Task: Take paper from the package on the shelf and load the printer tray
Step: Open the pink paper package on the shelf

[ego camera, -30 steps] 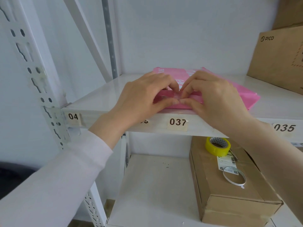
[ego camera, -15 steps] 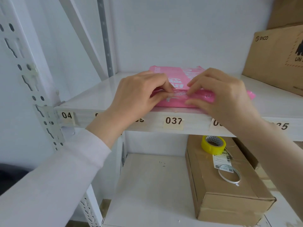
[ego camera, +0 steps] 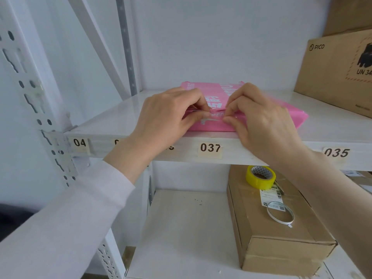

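A pink paper package [ego camera: 216, 95] with white lettering lies flat on the white shelf [ego camera: 120, 121], its near end at the shelf's front edge above the label 037. My left hand [ego camera: 169, 115] and my right hand [ego camera: 261, 121] rest on that near end, side by side. The fingertips of both pinch the wrapper's folded flap where they meet in the middle. The paper inside is hidden by the wrapper. No printer is in view.
A brown PICO carton [ego camera: 338, 71] stands on the same shelf at the right. On the shelf below, a long cardboard box [ego camera: 281, 234] carries a yellow tape roll [ego camera: 260, 177] and a thin white ring [ego camera: 280, 212]. A perforated upright [ego camera: 36, 109] frames the left side.
Both hands have stayed on the package's near end. Their fingertips have shifted along the flap and now pinch it close together at the middle. The package has not moved on the shelf.
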`<state>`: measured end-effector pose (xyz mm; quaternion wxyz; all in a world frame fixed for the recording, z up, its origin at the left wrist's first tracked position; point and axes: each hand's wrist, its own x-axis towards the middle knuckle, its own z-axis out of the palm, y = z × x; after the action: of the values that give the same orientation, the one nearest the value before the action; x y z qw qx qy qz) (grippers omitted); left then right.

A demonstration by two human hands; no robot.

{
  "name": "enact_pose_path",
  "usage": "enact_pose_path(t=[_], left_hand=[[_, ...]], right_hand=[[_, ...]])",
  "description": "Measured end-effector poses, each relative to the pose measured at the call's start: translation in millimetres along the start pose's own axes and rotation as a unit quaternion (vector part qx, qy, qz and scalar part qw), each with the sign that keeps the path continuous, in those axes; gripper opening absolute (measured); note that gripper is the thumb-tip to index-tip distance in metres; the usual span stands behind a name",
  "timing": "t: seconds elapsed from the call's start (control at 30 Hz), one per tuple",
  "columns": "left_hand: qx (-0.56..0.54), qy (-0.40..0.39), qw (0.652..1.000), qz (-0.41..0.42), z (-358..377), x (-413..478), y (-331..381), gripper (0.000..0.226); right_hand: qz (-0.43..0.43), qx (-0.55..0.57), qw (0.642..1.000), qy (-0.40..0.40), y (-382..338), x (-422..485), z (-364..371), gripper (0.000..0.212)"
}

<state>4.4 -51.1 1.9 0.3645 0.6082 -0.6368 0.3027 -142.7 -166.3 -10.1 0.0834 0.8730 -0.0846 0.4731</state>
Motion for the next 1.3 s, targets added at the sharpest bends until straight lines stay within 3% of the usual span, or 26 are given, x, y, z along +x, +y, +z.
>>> enact_pose_path(t=[0.23,0.4,0.73,0.87,0.97,1.3], left_hand=[[0.002,0.003,1.0,-0.006,0.3,0.3,-0.3,0.028],[0.009,0.014,1.0,-0.01,3.6,1.6,-2.1,0.026],[0.036,-0.005,0.999,0.033,4.3,3.7,2.7,0.024],[0.031,-0.016,0.999,0.025,2.5,6.1,3.5,0.025],[0.031,-0.02,0.999,0.017,0.6,9.0,4.3,0.026],[0.026,-0.046,0.998,-0.029,-1.4,11.6,6.3,0.022]], right_hand=[[-0.005,0.068,0.998,0.011,1.0,0.3,-3.5,0.026],[0.003,0.078,0.996,0.04,-2.5,1.4,4.1,0.022],[-0.016,0.036,0.999,-0.032,-3.0,7.3,7.9,0.01],[-0.034,0.033,0.998,-0.048,-0.5,9.9,8.9,0.017],[-0.027,0.103,0.992,-0.061,6.5,7.3,2.7,0.029],[-0.032,0.112,0.993,-0.003,18.5,-3.8,-7.5,0.006]])
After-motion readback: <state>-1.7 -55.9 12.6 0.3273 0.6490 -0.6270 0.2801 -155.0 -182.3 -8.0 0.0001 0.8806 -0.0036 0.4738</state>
